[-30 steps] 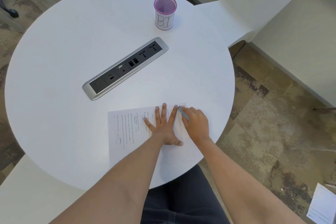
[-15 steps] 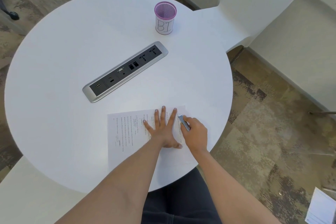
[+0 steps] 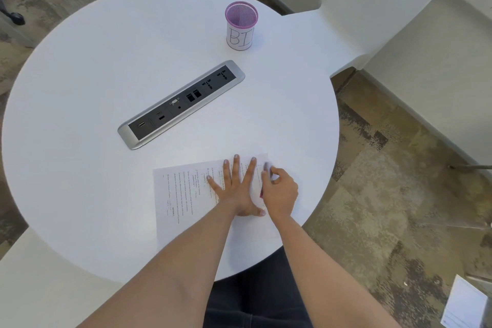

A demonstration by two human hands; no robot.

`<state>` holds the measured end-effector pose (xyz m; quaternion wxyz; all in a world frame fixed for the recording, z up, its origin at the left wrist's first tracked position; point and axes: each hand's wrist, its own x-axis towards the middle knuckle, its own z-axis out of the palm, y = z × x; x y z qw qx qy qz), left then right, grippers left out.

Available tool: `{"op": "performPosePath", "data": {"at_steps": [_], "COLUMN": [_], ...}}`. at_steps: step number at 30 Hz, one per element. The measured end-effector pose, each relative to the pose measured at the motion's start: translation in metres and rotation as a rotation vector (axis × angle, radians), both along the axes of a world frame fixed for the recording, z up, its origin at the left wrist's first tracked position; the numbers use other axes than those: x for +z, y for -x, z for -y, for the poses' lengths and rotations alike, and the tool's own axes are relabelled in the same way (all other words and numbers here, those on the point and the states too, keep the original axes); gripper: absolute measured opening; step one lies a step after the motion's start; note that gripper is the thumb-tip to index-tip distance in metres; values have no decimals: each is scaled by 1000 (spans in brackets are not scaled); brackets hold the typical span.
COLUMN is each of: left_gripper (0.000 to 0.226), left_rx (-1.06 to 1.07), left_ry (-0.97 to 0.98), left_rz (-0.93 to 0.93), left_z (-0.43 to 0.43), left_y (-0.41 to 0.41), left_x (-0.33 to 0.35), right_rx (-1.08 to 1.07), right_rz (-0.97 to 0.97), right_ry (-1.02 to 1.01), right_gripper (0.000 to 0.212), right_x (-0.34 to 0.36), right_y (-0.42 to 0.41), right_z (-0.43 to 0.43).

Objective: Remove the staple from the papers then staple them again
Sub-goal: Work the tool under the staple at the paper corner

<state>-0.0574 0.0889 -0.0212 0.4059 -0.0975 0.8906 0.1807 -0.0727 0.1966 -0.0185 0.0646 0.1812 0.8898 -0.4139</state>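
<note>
The printed papers [image 3: 181, 194] lie on the near side of the round white table [image 3: 106, 61]. My left hand [image 3: 235, 189] presses flat on them with fingers spread. Just to its right, my right hand [image 3: 279, 190] grips a small tool [image 3: 267, 170], grey at the tip with a pink part lower down. The tool's tip rests at the far right corner of the papers. Whether it is a staple remover or a stapler I cannot tell. The staple itself is too small to see.
A pink mesh pen cup [image 3: 241, 25] labelled "BI" stands at the far side. A grey power and socket strip [image 3: 181, 104] is set in the table's middle. A white chair [image 3: 372, 8] is at the back right. A loose sheet [image 3: 466, 303] lies on the floor.
My right hand has curled tighter round the tool and drawn slightly toward me at the papers' corner. The left hand stays flat on the papers.
</note>
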Motion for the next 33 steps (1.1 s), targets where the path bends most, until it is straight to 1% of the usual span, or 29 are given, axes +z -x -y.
{"op": "performPosePath", "data": {"at_steps": [1, 2, 5, 6, 9, 12, 16, 19, 21, 23, 25, 26, 27, 28, 30, 33], "left_gripper": [149, 149, 150, 150, 149, 148, 148, 148, 149, 149, 149, 149, 149, 149, 149, 149], "left_rx": [0, 1, -2, -3, 0, -1, 5, 12, 13, 10, 7, 5, 4, 2, 2, 1], "left_ry": [4, 8, 6, 3, -2, -3, -1, -6, -11, -16, -14, -8, -4, -3, -1, -2], "left_rz": [0, 2, 1, 0, 2, 3, -1, -5, -5, -4, -2, -1, 1, 3, 0, -1], "left_z": [0, 0, 1, 1, 0, 0, 0, 0, 0, 0, 0, 1, 1, 0, 0, 0], "left_y": [0, 0, 0, 0, 0, -1, 0, 0, 0, 0, 0, -1, -1, -1, -1, -1], "left_x": [0, 0, 1, 1, 1, 1, 0, -1, -1, -1, 0, 0, 0, 1, 1, 1], "right_rx": [-70, -80, 103, 152, 257, 357, 426, 400, 332, 209, 19, -47, -62, -29, 107, 262], "right_rz": [-15, -34, -26, -8, 5, -18, -90, -64, -37, -25, -36, -60, -88, -106, -114, -86], "right_ry": [33, 45, -24, -61, -117, -174, -242, -269, -219, -109, 15, 43, 46, 41, 14, -122], "right_gripper": [17, 19, 22, 27, 33, 28, 11, 7, 9, 14, 21, 21, 20, 17, 14, 18], "right_x": [0, 0, -2, -2, -4, -4, -3, -7, -11, -13, -11, -9, -7, -6, -2, 0], "right_y": [0, 1, 4, 5, 5, 5, 8, 7, 1, -3, 0, 4, 9, 13, 19, 18], "right_z": [-2, -5, -16, -19, -24, -21, -13, -7, -2, 1, -2, -5, -8, -12, -17, -21]}}
